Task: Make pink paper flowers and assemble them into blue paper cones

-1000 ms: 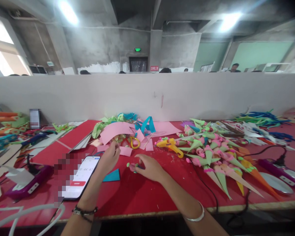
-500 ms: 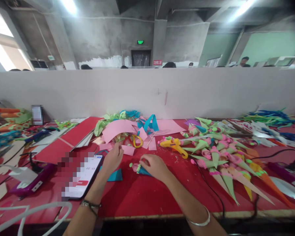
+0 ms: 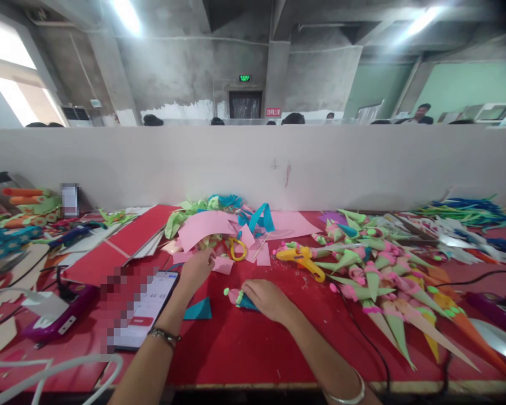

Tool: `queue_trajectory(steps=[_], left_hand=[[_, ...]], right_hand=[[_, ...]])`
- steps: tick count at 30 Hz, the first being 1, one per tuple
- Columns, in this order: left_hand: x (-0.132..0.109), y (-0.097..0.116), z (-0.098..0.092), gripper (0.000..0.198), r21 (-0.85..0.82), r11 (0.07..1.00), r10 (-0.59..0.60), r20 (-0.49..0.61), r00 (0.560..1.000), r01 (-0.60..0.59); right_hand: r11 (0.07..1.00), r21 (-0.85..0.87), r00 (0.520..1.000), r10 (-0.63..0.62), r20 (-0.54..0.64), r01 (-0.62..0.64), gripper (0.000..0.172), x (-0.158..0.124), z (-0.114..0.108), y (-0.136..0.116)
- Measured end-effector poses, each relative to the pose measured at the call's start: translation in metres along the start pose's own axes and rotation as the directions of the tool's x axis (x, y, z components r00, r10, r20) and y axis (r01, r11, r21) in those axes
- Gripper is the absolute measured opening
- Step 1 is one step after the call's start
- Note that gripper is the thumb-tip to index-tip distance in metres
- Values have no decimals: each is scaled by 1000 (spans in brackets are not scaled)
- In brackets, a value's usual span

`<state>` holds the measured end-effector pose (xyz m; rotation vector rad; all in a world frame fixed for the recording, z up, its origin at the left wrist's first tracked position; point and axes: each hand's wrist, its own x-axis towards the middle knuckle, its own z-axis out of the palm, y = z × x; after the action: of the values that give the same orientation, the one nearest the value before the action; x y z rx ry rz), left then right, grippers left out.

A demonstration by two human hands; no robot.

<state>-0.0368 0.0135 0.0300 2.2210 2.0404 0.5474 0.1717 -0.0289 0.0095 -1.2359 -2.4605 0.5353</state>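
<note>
My right hand lies over a small blue felt-like cone, its fingers bent around it. A pink piece with a pale green edge and a light green ball sticks out of the cone's left end. My left hand is at the near edge of the pink sheets and scraps, its fingers curled together; whatever is between them is hidden. Just right of its fingertips lies a yellow loop-shaped handle. A flat blue piece rests on the red table between my forearms.
A yellow glue gun lies right of centre, beside a heap of finished paper-like cones. A phone and a purple power strip with white cables stand left. A white partition closes off the back.
The view has tilted slightly upward, so everything sits a little lower. My left hand has shifted slightly toward the pink scraps. My right hand stays on the blue cone, fingers lowered over it.
</note>
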Motion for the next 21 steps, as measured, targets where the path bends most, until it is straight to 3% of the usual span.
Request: queue_trajectory(steps=[6,12,15,19,21], left_hand=[[-28,9,-20,17,-67,998,-20,-58,998,16],[-59,17,3,18,-77,996,43,65,997,-38],[-50,15,10,19,-23,999,28,42,999,-28],[-14,20,13,28,61,993,97,12,995,-98],[5,23,17,25,89,993,77,13,997,-78]], right_hand=[[999,-44,999,-29,24,30,35,0,2,4],[996,-85,998,42,53,-37,30,0,2,6],[999,-18,998,40,39,-40,30,0,3,6],[998,66,1000,4,6,-5,26,1,5,8],[997,75,1000,8,-4,-8,25,1,4,10]])
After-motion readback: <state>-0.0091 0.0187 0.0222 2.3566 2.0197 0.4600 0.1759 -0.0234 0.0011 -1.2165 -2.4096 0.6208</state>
